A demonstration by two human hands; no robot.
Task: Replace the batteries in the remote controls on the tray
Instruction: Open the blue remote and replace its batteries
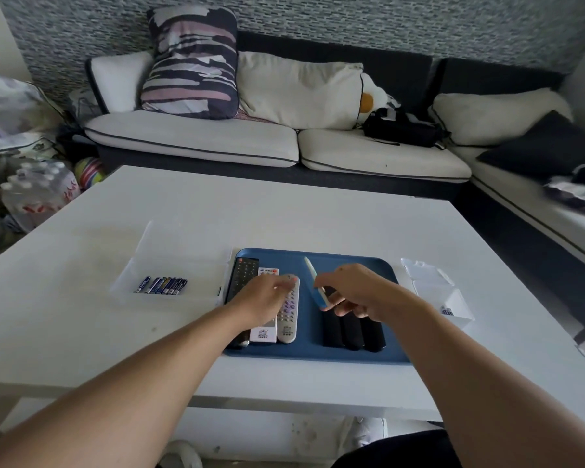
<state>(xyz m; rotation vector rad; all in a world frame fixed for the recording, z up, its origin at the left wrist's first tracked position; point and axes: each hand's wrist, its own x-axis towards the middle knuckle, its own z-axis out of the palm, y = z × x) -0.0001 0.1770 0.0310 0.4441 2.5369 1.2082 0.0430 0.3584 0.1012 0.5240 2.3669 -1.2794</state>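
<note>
- Worktop, far half: bare from tray to sofa-side edge; my reach passes freely.
- Tray middle: bare blue lane between the pale remotes and three black remotes; tilted blue remote blocks its far end.
- Left: clear box walls, batteries inside.
- Right: small clear container just beside tray.

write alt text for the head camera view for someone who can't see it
A person's right hand lifts a thin blue-and-white remote off a blue tray of remotes on a white table, while the left hand rests on a grey remote. Batteries lie in a clear tray to the left.
</note>
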